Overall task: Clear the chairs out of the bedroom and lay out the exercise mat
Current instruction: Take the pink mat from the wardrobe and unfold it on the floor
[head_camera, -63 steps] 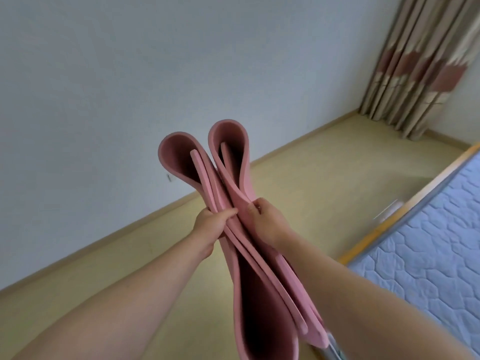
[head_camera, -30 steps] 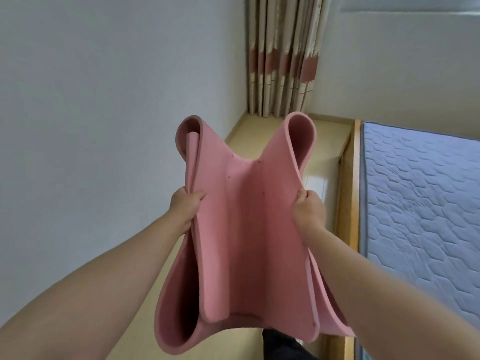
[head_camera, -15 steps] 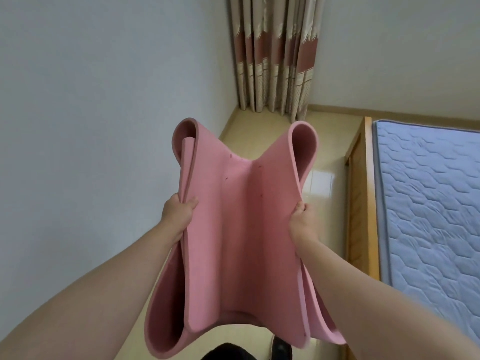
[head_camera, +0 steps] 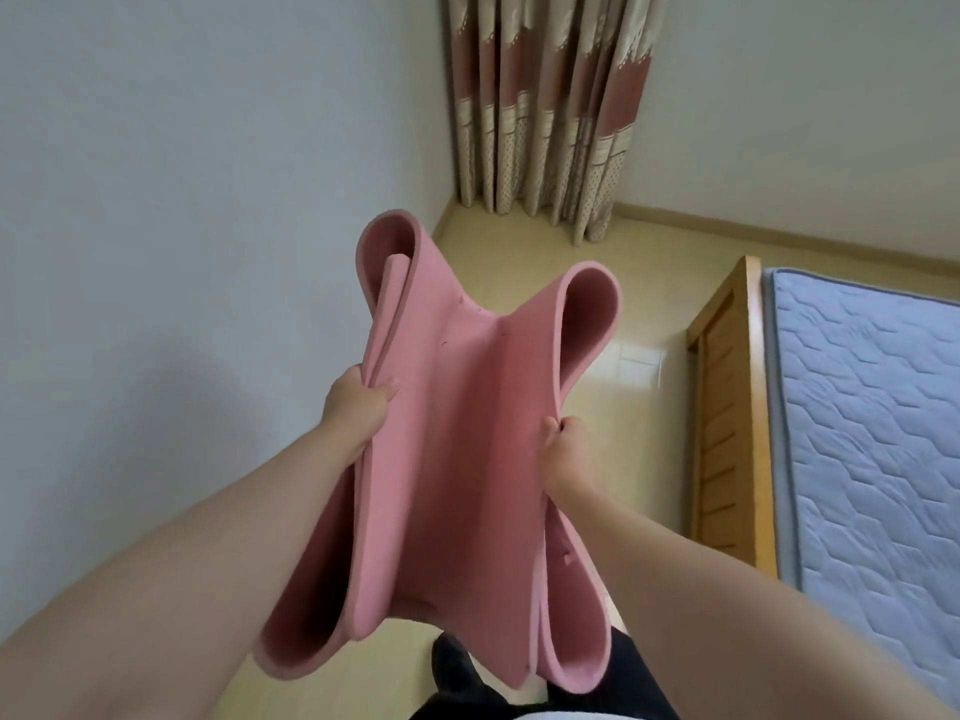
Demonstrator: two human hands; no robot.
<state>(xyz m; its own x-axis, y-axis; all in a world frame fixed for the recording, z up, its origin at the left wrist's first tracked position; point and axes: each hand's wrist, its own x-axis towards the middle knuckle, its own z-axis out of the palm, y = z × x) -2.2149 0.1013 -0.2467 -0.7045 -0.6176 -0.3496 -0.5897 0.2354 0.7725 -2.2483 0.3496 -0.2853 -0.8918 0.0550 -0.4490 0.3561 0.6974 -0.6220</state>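
Mat-laying step: left hand (head_camera: 357,407) and right hand (head_camera: 565,452), fingers curled tight, gripped side edges of the folded pink mat (head_camera: 467,459); next move judged: spread it, lower onto floor (head_camera: 649,288)

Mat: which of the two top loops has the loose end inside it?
The left loop, above the left hand: the mat ends inside it, flat edge poking up. The right loop, above the right hand, is hollow and sits lower.
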